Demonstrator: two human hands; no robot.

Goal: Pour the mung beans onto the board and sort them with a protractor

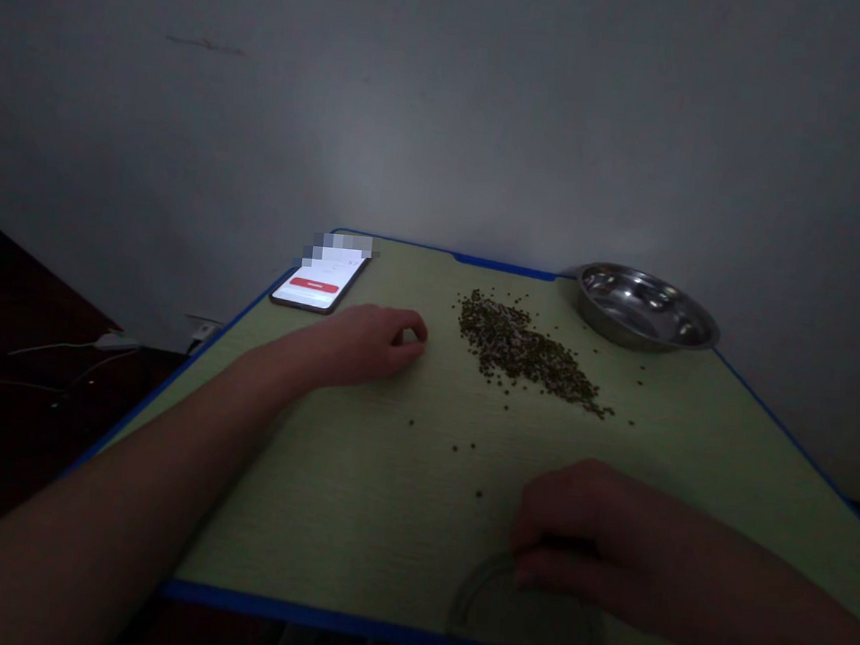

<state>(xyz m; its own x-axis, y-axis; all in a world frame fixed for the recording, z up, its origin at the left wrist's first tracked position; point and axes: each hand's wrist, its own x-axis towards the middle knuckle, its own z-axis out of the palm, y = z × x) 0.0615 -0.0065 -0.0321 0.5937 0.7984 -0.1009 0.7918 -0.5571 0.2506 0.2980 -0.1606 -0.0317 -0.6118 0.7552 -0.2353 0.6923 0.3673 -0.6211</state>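
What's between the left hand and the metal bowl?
The head view shows a scattered pile of small, dark grains between the left hand and the metal bowl.

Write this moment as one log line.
left hand: left of grains; right hand: at clear dish; bowl: far right; phone: far left, lit

From here I see the green, blue-edged bench (355,487) carrying a lit phone (319,281) far left, a loose spread of seeds (522,353) with strays around, a steel bowl (646,313) far right, and a clear dish (532,613) nearest.
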